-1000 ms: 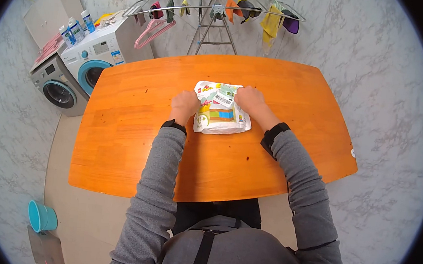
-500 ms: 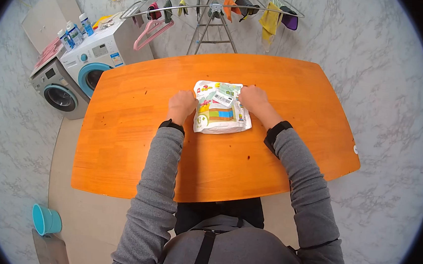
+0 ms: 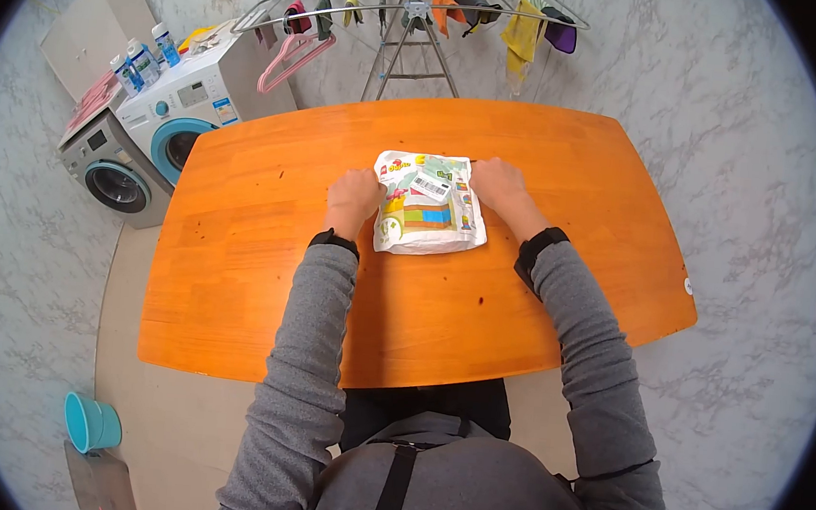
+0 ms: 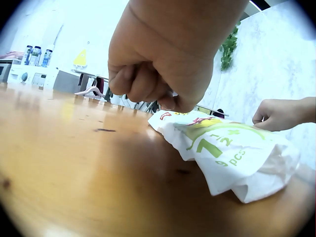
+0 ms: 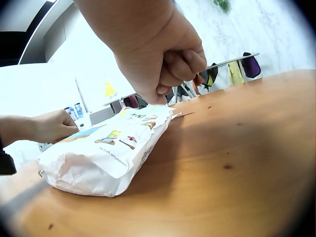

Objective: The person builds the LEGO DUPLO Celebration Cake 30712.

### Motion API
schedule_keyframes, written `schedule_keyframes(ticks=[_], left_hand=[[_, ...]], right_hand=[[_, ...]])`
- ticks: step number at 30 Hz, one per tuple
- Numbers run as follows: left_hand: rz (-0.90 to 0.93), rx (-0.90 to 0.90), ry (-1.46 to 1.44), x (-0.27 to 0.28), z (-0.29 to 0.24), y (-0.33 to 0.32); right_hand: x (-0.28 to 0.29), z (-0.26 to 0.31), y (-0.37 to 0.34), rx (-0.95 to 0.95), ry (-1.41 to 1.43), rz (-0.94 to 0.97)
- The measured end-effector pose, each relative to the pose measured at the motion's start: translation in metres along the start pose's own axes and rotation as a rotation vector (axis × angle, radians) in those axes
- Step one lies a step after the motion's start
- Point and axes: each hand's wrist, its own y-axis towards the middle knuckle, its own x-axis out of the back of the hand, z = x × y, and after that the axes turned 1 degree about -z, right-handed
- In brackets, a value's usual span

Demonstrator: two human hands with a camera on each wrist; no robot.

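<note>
A white Lego Duplo bag [image 3: 430, 216] lies on the orange wooden table, its printed front facing up and a barcode label near the top. My left hand [image 3: 353, 196] is at the bag's upper left edge, fingers curled. In the left wrist view, thumb and forefinger of that left hand [image 4: 160, 64] pinch the edge. At the upper right corner, my right hand [image 3: 501, 188] pinches the bag between thumb and curled fingers. The right wrist view shows the right hand [image 5: 158, 59] above a raised, crinkled side edge of the bag [image 5: 84, 175].
The wooden table [image 3: 234, 270] has small dark marks. Behind it stands a metal drying rack [image 3: 418, 8] with hanging cloths and pink hangers [image 3: 294, 62]. Washing machines [image 3: 185, 108] stand at the back left, bottles [image 3: 140, 61] on top. A turquoise bucket [image 3: 91, 424] is on the floor at left.
My right hand has shifted slightly to the right, off the bag's front toward its corner, showing more of the printed right side. The left hand stays at the left edge.
</note>
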Motion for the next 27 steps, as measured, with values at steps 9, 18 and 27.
schedule_keyframes(ticks=[9,18,27], left_hand=[[-0.063,0.038,-0.022,0.0,-0.012,-0.005],[-0.176,0.099,0.034,-0.001,-0.009,-0.006],[-0.251,0.08,0.008,0.004,-0.014,-0.006]], right_hand=[[-0.013,-0.014,0.011,-0.052,0.008,-0.156],[-0.003,0.005,0.011,-0.172,-0.003,-0.232],[-0.011,0.031,0.007,-0.124,0.024,-0.289]])
